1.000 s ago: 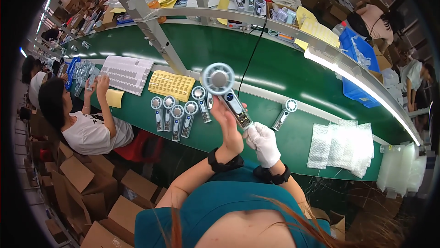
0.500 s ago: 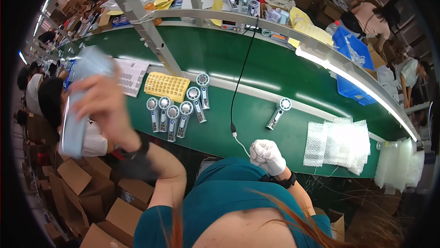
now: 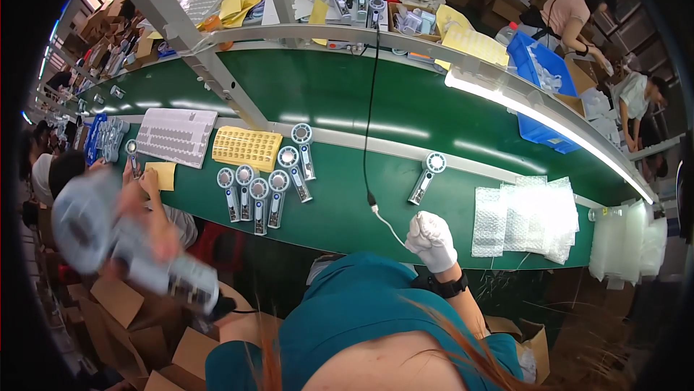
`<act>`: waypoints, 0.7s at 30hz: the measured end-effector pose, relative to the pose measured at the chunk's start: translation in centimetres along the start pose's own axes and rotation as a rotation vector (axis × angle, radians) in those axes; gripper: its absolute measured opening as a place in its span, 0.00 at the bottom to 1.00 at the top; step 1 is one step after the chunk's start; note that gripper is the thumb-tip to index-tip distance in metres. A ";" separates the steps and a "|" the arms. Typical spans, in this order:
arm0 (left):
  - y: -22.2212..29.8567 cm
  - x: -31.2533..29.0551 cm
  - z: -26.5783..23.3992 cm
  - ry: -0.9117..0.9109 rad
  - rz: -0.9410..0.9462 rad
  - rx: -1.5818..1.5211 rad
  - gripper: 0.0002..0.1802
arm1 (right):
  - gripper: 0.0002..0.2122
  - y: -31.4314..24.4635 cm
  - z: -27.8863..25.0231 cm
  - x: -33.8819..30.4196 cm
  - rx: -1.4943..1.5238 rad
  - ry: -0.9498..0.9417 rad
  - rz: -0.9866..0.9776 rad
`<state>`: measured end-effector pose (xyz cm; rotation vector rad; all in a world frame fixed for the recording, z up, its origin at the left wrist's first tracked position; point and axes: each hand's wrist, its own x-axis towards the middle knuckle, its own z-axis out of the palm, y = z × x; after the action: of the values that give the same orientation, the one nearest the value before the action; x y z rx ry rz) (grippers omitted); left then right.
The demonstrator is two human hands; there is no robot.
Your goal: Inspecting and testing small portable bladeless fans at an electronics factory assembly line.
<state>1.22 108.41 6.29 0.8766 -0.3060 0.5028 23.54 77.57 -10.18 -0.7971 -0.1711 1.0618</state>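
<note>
A blue-grey handheld fan (image 3: 172, 274) is held up on the left, close to the camera and smeared by motion. My bare left hand (image 3: 148, 228) is closed around it; its round head shows at the left, its handle slanting down toward my wrist. My right hand (image 3: 431, 240) wears a white glove and is closed in a fist at the bench edge. From that fist a white cable (image 3: 390, 226) runs up to a black plug on a hanging black cord (image 3: 367, 130). One more fan (image 3: 426, 178) lies on the green bench (image 3: 340, 196) beyond my right hand.
Several fans (image 3: 259, 206) lie left of centre beside a yellow tray (image 3: 247, 149) and a white tray (image 3: 173, 136). Bubble-wrap bags (image 3: 522, 221) are stacked at the right. A metal post (image 3: 224, 80) rises behind. Cardboard boxes (image 3: 116, 300) stand below left, near a co-worker.
My left hand has moved down, turning the fan so its round head and handle show. The view has shifted slightly. My right fist stays by the cable.
</note>
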 end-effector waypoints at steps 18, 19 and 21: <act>-45.6 5.6 -9.8 -0.071 -0.953 1.551 0.33 | 0.15 -3.7 -0.1 -5.2 -0.113 0.235 -0.272; -44.9 5.7 -9.7 -0.065 -0.958 1.555 0.33 | 0.15 -3.6 0.0 -5.1 -0.153 0.247 -0.259; -42.8 7.1 -8.3 0.063 -0.916 1.680 0.33 | 0.14 -3.6 -0.6 -5.1 -0.186 0.281 -0.257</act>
<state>30.54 94.20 -23.48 2.4244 0.7313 -0.2227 23.78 72.14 -7.00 -1.0527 -0.1301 0.6896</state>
